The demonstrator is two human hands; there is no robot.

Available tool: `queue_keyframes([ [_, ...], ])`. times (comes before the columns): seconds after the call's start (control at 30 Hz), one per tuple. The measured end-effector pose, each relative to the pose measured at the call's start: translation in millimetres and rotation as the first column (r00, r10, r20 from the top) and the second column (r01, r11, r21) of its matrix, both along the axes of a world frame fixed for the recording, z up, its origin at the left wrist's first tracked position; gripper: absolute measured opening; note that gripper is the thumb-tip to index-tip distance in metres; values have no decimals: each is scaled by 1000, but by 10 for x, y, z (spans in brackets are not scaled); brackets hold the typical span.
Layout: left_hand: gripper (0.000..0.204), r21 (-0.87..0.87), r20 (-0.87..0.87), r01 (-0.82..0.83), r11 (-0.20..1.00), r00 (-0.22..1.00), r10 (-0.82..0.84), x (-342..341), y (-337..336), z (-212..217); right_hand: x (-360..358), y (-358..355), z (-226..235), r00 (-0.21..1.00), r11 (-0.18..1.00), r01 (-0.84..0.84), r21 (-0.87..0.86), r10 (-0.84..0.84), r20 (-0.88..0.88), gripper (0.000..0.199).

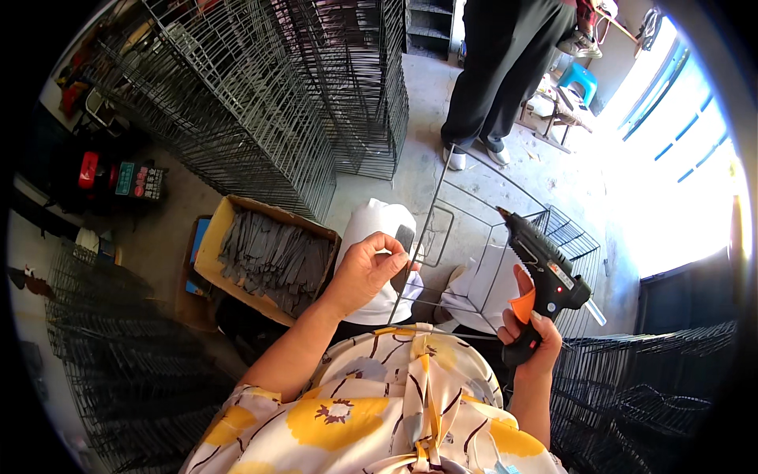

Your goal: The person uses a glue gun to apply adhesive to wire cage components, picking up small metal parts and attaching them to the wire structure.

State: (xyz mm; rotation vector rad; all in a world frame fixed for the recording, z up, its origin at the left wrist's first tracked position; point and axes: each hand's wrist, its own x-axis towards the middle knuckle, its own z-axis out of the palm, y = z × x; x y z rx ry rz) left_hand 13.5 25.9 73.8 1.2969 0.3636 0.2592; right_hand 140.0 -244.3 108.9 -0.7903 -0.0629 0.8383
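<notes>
My left hand (365, 275) is closed, pinching a dark grey flat strip (405, 236) between thumb and fingers. The strip stands near the left side of a black wire frame (564, 229) that rests over my lap. In my right hand (539, 341) is a black hot glue gun (545, 265) with an orange trigger. Its nozzle points up and to the left, over the frame, and a pale glue stick (596, 311) sticks out of its back end. A small red light shows on its body.
Left of me, a cardboard box (208, 235) holds many grey strips (272, 257). Tall stacks of black wire racks (268, 118) stand behind it, with more racks (647, 387) at lower right. A person in dark trousers (505, 71) stands ahead, near a blue stool (580, 81).
</notes>
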Motion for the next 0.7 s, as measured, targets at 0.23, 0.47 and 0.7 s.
queue_keyframes([
  [0.23,27,53,31,-13,999,999,12,26,-70,90,16,-57,18,999,997,-45,-56,46,1,78],
  [0.47,61,-91,74,71,993,995,-65,-24,-103,348,-13,-70,10,999,999,-45,-15,45,-5,68],
  [0.7,55,-145,7,179,973,984,-180,23,39,582,40,-126,-164,993,992,-112,50,111,28,86],
])
